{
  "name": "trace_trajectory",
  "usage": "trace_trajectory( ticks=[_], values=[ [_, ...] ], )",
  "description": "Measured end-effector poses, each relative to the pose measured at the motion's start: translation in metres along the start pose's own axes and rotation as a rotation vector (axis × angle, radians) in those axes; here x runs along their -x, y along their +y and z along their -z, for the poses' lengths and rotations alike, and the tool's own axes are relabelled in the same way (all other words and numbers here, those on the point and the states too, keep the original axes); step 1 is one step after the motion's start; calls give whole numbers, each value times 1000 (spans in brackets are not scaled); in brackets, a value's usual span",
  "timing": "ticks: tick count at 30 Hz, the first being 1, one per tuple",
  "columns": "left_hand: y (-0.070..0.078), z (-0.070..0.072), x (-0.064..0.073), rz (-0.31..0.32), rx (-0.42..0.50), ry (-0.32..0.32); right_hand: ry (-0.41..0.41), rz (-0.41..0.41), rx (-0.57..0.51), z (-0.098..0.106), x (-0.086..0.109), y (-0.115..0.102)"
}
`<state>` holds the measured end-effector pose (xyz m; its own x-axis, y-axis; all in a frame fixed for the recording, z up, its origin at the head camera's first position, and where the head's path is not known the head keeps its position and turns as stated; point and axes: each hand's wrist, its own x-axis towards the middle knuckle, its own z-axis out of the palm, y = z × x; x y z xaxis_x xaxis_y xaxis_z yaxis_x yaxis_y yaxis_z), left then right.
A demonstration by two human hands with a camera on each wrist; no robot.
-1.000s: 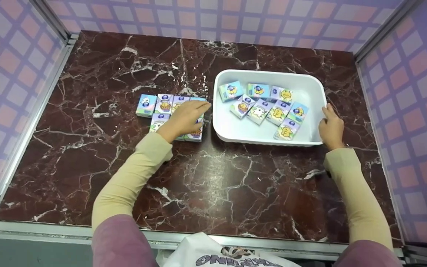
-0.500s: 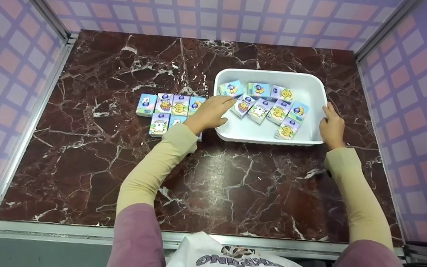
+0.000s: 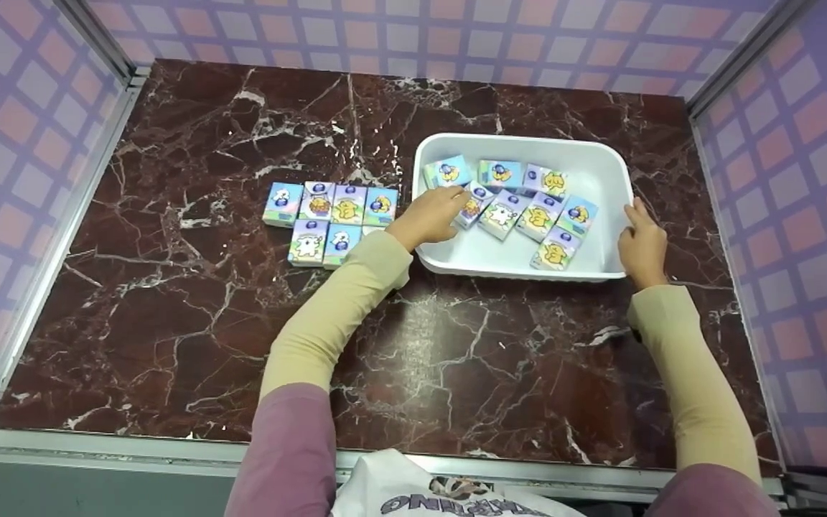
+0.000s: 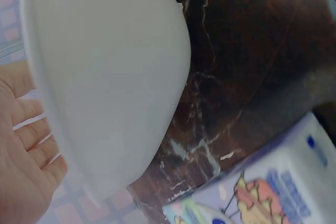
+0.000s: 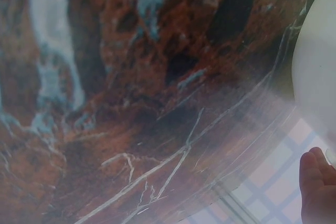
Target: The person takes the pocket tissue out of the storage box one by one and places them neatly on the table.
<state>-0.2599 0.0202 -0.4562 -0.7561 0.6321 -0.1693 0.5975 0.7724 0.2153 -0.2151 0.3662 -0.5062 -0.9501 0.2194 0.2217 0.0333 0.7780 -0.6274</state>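
A white plastic basin [image 3: 521, 267] with several small, cartoon-printed tissue packs [image 3: 503, 214] lying inside stands right of centre. My left hand [image 3: 431, 214] reaches over its left rim, fingertips close to the nearest pack. In the left wrist view, the palm of that left hand [image 4: 26, 150] shows beside the rim with loosely bent fingers and no pack visible in it. At the right wall, my right hand [image 3: 643, 248] grips the basin's rim. Only a few fingers of the right hand [image 5: 317, 182] appear in the right wrist view.
Left of the basin, several more tissue packs [image 3: 332, 205] form two close rows; my left forearm covers part of the lower row. Beneath everything is a dark red marbled tabletop [image 3: 169, 323]. Checked purple panels [image 3: 413, 43] enclose the back and sides.
My left hand has moved right, from above the packs on the table to over the basin's left rim. The right hand and the basin stay nearly still.
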Motion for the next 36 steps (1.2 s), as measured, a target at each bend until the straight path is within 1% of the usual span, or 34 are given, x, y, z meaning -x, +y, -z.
trace_trajectory(
  ticks=[8,14,19,22,27,33,36],
  values=[
    [-1,-11,-12,96,70,-50,5,3,-7,-1,0,1],
    [0,-17,-18,150,95,-51,4,5,-8,-1,0,1],
    [3,-20,-20,184,110,-64,10,8,-13,-1,-1,1],
    [5,-20,-20,201,131,-60,19,13,-10,-1,-1,0],
    [8,-20,-20,194,150,-64,24,13,5,-1,-2,0],
    [13,-18,-17,180,155,-115,27,14,3,-2,-1,1],
    [14,-17,-15,177,142,-119,14,5,3,-2,-1,1]
  ],
)
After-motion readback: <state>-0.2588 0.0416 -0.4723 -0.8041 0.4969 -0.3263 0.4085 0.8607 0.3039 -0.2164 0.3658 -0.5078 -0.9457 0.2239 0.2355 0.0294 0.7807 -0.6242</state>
